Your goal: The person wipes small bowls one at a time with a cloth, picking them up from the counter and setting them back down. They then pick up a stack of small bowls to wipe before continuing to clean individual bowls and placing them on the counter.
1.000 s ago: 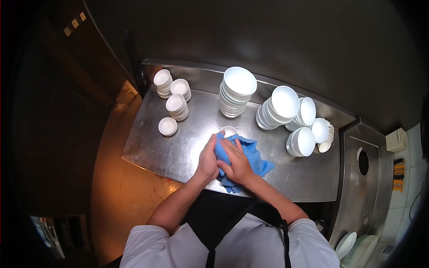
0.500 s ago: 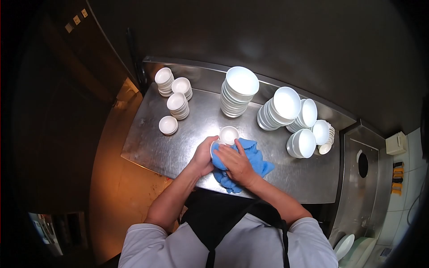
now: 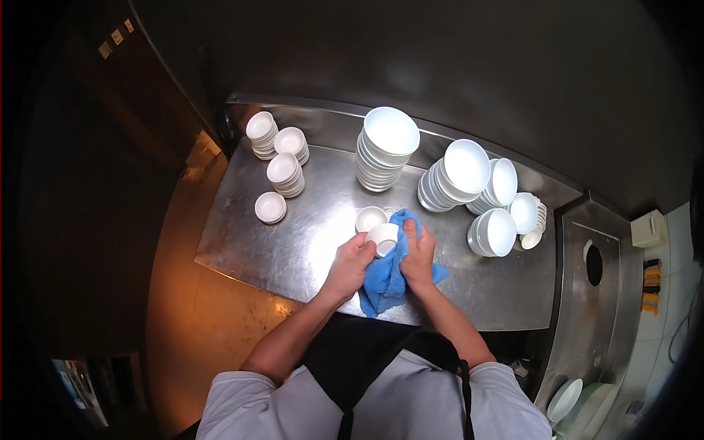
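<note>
Small white bowl (image 3: 383, 235), tipped so its bottom shows, is held by your left hand (image 3: 349, 268); your right hand (image 3: 417, 257) pinches the blue cloth (image 3: 384, 280) beside it.

Left of the tall bowl stack (image 3: 387, 147), the steel counter (image 3: 330, 180) permits passage to the small-bowl stacks (image 3: 284, 172); right, large-bowl stacks (image 3: 464, 169) obstruct; in front, a small bowl (image 3: 371, 217) and the blue cloth (image 3: 384, 282) obstruct.

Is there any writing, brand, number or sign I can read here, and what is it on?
No readable text anywhere.
Three small pale squares, upper left: any marks are too small and blurred to read.
White bowl in the left hand: no lettering visible.
Blue cloth: none visible.
</note>
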Demonstrator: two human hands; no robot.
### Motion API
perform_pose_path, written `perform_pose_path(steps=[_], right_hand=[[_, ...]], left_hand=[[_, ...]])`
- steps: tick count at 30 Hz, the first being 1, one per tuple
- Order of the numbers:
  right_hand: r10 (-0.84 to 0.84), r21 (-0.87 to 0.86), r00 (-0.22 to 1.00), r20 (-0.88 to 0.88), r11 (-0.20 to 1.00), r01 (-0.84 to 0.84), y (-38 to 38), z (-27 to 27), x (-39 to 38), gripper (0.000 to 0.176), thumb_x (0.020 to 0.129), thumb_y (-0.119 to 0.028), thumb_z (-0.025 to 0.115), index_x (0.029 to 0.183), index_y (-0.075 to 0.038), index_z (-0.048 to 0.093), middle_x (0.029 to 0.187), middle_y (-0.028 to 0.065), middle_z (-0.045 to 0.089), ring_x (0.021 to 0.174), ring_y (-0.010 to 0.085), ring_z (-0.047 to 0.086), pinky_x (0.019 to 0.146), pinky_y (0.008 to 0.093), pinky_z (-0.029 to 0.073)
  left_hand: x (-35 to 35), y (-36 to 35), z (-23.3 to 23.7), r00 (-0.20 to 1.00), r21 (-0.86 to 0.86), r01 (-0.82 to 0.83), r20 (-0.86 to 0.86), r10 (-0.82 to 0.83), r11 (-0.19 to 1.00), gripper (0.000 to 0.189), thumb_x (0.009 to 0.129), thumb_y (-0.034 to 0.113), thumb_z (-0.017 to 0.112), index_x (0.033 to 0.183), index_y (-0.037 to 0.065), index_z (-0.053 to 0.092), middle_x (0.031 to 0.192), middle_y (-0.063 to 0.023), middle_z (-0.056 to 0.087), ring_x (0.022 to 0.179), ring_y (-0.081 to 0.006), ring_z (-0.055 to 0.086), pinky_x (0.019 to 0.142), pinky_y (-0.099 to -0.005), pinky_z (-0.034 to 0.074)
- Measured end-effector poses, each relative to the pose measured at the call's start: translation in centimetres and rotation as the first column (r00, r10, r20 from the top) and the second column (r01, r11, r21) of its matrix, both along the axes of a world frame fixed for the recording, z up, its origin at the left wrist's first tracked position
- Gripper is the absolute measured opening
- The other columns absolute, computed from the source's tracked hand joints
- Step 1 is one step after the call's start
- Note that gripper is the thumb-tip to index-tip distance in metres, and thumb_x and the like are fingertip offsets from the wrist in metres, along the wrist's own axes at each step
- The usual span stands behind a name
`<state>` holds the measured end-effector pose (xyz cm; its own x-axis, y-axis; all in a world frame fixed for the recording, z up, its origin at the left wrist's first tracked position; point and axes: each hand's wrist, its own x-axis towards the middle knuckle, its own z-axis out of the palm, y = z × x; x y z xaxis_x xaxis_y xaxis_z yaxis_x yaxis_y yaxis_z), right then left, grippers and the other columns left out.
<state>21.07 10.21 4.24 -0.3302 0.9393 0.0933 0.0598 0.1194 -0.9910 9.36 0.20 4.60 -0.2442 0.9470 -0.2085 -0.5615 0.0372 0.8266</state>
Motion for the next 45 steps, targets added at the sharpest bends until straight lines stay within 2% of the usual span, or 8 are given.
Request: perform_pose_path(steps=[7,11,14,23,26,29,36,45], right_hand=[[-0.236,0.175,0.954,0.186,0.963,0.205,3.6,-2.0,2.3,0.038,0.103,-0.032,0.051,0.095,0.003,0.066,0.074,0.0096,0.064,0.07,0.0153,0.057,0.066,0.035,0.047],[-0.165,0.135,0.986,0.023,0.978,0.16,2.9,0.1,3.4,0.037,0.103,-0.03,0.051,0.094,0.002,0.065,0.075,0.0061,0.064,0.071,0.0133,0.055,0.067,0.0331,0.047],[-0.073,0.018,0.996,-0.041,0.997,0.074,2.5,-2.1,2.8,0.036,0.103,-0.029,0.05,0.094,0.002,0.065,0.077,0.0045,0.064,0.073,0.0115,0.056,0.068,0.0312,0.047],[-0.028,0.042,0.999,-0.041,0.999,0.029,1.3,-0.9,3.2,0.037,0.102,-0.033,0.054,0.103,0.003,0.064,0.087,0.0057,0.066,0.083,0.0133,0.059,0.077,0.0307,0.048],[-0.065,0.147,0.992,-0.107,0.986,0.081,1.2,-0.6,4.2,0.043,0.101,-0.039,0.055,0.112,0.002,0.061,0.097,0.0078,0.066,0.088,0.0148,0.059,0.083,0.0312,0.048],[-0.123,0.519,0.991,-0.042,0.845,0.127,1.7,-0.4,4.1,0.049,0.1,-0.043,0.056,0.117,0.002,0.059,0.102,0.0089,0.065,0.094,0.0156,0.06,0.087,0.0311,0.047],[0.041,0.207,0.996,-0.073,0.978,-0.025,0.8,-0.4,4.6,0.051,0.098,-0.044,0.059,0.117,0.003,0.059,0.1,0.009,0.067,0.093,0.0157,0.061,0.086,0.0307,0.049],[-0.013,0.088,0.994,-0.108,0.996,0.023,0.4,-1.9,5.0,0.041,0.099,-0.035,0.061,0.118,0.001,0.06,0.1,0.009,0.067,0.093,0.0155,0.062,0.085,0.0308,0.049]], left_hand=[[-2.1,-4.1,0.8,0.908,-0.012,-0.23,-0.361,0.21,0.973,0.022,0.098,0.009,0.054,0.116,-0.004,0.062,0.098,-0.0033,0.067,0.087,-0.0068,0.058,0.076,-0.0237,0.046],[-8.5,-6.1,-2.2,0.34,0.162,-0.655,-0.809,0.479,0.738,0.022,0.095,0.006,0.057,0.112,-0.005,0.067,0.112,-0.0149,0.07,0.102,-0.0225,0.065,0.089,-0.0307,0.048],[-13.0,-6.4,-3.2,-0.215,0.344,-0.592,-0.939,0.268,0.729,0.024,0.092,0.006,0.06,0.114,-0.001,0.068,0.12,-0.0164,0.067,0.12,-0.0329,0.058,0.103,-0.0391,0.042],[-15.2,-4.5,-6.4,-0.458,0.254,-0.56,-0.888,-0.039,0.788,0.03,0.088,0.007,0.062,0.118,0.009,0.068,0.127,-0.0106,0.064,0.131,-0.0328,0.048,0.111,-0.0585,0.025],[-11.9,-3.6,-3.4,-0.506,0.429,-0.5,-0.85,0.148,0.752,0.029,0.087,0.008,0.064,0.116,0.007,0.068,0.124,-0.0112,0.064,0.128,-0.0329,0.05,0.111,-0.0566,0.027],[-8.1,-1.7,-4.2,-0.146,0.386,-0.116,-0.918,0.368,0.915,0.028,0.084,0.011,0.068,0.112,0.005,0.068,0.119,-0.0112,0.065,0.124,-0.0321,0.053,0.11,-0.0551,0.031],[-3.4,3.4,-4.8,-0.405,-0.066,0.052,-0.914,-0.039,0.996,0.038,0.085,0.018,0.069,0.122,0.008,0.063,0.127,-0.0122,0.063,0.132,-0.0335,0.048,0.114,-0.059,0.024],[-4.8,3.3,-4.5,0.118,-0.104,0.069,-0.987,-0.111,0.992,0.028,0.094,0.022,0.061,0.119,0.011,0.07,0.124,-0.0123,0.067,0.132,-0.0343,0.049,0.115,-0.0573,0.025]])
